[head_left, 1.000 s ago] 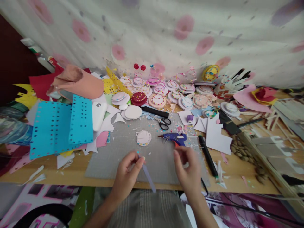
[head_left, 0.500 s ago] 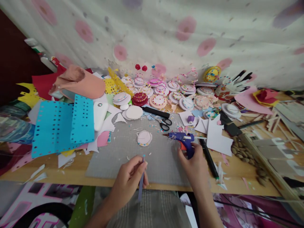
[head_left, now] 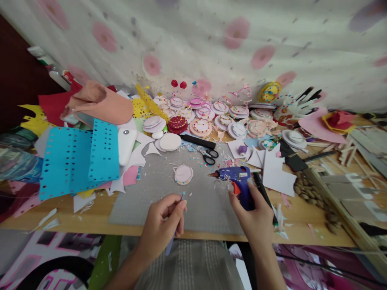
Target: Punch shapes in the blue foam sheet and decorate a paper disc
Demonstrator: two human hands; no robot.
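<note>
My left hand (head_left: 165, 219) pinches a slim purple-grey tool (head_left: 170, 245) near the front edge of the grey mat (head_left: 136, 209). A tiny blue piece (head_left: 183, 193) sits at the tool's upper tip. My right hand (head_left: 254, 213) has its thumb and fingers around the handle of a blue glue gun (head_left: 234, 174), whose nozzle points left. Between and beyond the hands, a small round white disc (head_left: 183, 174) lies on the mat, with coloured dots along its lower edge.
Black scissors (head_left: 209, 157) and a black stick (head_left: 198, 141) lie behind the disc. Many small decorated paper hats (head_left: 202, 127) stand at the back. Blue punched sheets (head_left: 68, 161) are on the left; white paper (head_left: 276, 173), pebbles (head_left: 308, 191) and a tray (head_left: 338, 201) are on the right.
The glue gun is now turned and shifted slightly right, with my right hand further around its handle. My left hand has moved a little left, and the tool slants more.
</note>
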